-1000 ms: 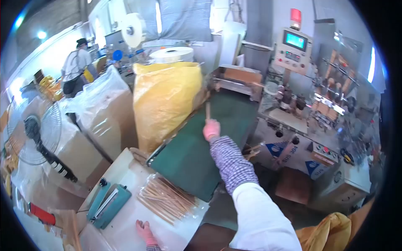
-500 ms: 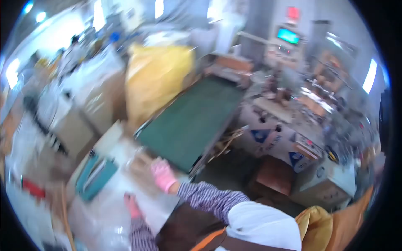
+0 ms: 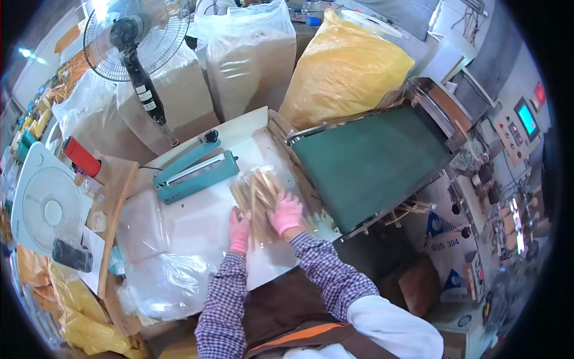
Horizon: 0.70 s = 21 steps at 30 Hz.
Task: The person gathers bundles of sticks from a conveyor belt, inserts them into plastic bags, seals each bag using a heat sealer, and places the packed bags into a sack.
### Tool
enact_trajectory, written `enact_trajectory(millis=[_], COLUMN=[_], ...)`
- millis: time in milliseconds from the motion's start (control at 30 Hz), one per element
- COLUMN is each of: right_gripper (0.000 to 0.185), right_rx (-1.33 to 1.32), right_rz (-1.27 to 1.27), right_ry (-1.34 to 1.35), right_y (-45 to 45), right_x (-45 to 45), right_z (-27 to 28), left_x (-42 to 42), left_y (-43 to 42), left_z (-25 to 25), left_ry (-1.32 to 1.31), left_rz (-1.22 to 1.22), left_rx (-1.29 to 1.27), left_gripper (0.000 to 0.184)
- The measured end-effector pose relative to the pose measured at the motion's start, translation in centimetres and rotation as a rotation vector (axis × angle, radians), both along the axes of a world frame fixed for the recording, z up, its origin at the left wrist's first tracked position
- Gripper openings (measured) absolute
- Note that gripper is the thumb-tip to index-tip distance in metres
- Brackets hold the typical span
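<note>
Bags (image 3: 170, 286) lie at the table's (image 3: 194, 230) left, below the sealer (image 3: 197, 176), seemingly for easy reach. Left hand (image 3: 239, 231) touches one side of the sticks (image 3: 255, 203), on the table; right hand (image 3: 287, 214) covers the other, apparently steadying them. Whether either grip is closed, I cannot tell. Right: belt (image 3: 371, 164).

White worktable (image 3: 194, 224), dark floor (image 3: 372, 261), distant light (image 3: 25, 52).

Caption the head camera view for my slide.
Pink-gloved left hand and right hand at bagged sticks, near a teal sealer.
</note>
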State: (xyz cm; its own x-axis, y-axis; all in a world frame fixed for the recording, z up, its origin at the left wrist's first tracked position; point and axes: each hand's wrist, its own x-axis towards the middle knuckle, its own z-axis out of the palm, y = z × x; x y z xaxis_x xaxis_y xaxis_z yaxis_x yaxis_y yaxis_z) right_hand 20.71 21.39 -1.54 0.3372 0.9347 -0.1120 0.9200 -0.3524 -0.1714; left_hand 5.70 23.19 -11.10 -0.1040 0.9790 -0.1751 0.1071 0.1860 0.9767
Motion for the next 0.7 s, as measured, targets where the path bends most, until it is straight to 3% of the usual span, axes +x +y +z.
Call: enact_trajectory(millis=[67, 167, 233, 267, 367, 400, 433, 500, 533, 567, 600, 633, 667, 700], right_gripper=[0.062, 0.063, 0.066, 0.074, 0.074, 0.072, 0.072, 0.071, 0.071, 0.071, 0.068, 0.064, 0.059, 0.058], right_rx=[0.004, -0.041, 0.098, 0.032, 0.05, 0.013, 0.037, 0.092, 0.104, 0.114, 0.062, 0.01, -0.009, -0.126], right_rz=[0.074, -0.037, -0.169, -0.303, -0.19, -0.132, -0.121, -0.083, -0.038, 0.012, -0.026, -0.018, 0.014, -0.002], right_ry=[0.087, 0.067, -0.164, 0.138, 0.417, 0.38, 0.382, 0.387, 0.618, 0.845, 0.957, 1.21, 1.415, 1.453], right_y=[0.1, 0.8, 3.2, 4.0, 3.5, 2.2, 1.7, -0.6, -2.7, -5.0, -8.3, -11.6, -15.1, -17.7], right_x=[0.1, 3.7, 6.1, 6.4, 3.9, 1.9, 1.4, 0.2, 0.5, 1.1, 0.8, 1.0, 1.1, 1.6], right_z=[-0.6, -1.1, -7.2, -5.8, -4.3, -0.9, -0.9, -1.5, -1.7, -2.0, -0.5, 0.1, 0.9, 0.5], left_x=[-0.8, -2.0, -1.9, -0.9, 3.2, 5.1, 5.9, 5.4, 4.8, 3.4, 1.9, 0.8, -0.7, -1.5], left_y=[-0.6, -0.4, 0.6, 0.2, 0.9, 0.7, 0.7, -0.9, -1.9, -6.5, -9.0, -14.5, -17.7, -21.4], left_z=[0.3, 1.4, -1.4, 0.8, 1.4, 2.9, 3.6, 0.3, -1.4, 4.2, 2.5, 12.8, 5.8, 7.7], left_ry=[-0.007, 0.163, 0.193, 0.256, 0.295, 0.316, 0.333, -0.012, -0.181, -0.474, -0.461, -0.594, -0.683, -0.729], left_rz=[0.021, 0.025, 0.012, 0.025, -0.023, -0.041, -0.056, -0.044, -0.038, -0.187, -0.271, -0.217, -0.374, -0.366], left_rx=[0.054, 0.063, 0.107, 0.105, 0.013, -0.057, -0.122, -0.105, -0.089, -0.201, -0.315, -0.469, -0.229, -0.31], left_gripper=[0.068, 0.074, 0.077, 0.081, 0.078, 0.077, 0.076, 0.068, 0.065, 0.054, 0.044, 0.043, 0.042, 0.048])
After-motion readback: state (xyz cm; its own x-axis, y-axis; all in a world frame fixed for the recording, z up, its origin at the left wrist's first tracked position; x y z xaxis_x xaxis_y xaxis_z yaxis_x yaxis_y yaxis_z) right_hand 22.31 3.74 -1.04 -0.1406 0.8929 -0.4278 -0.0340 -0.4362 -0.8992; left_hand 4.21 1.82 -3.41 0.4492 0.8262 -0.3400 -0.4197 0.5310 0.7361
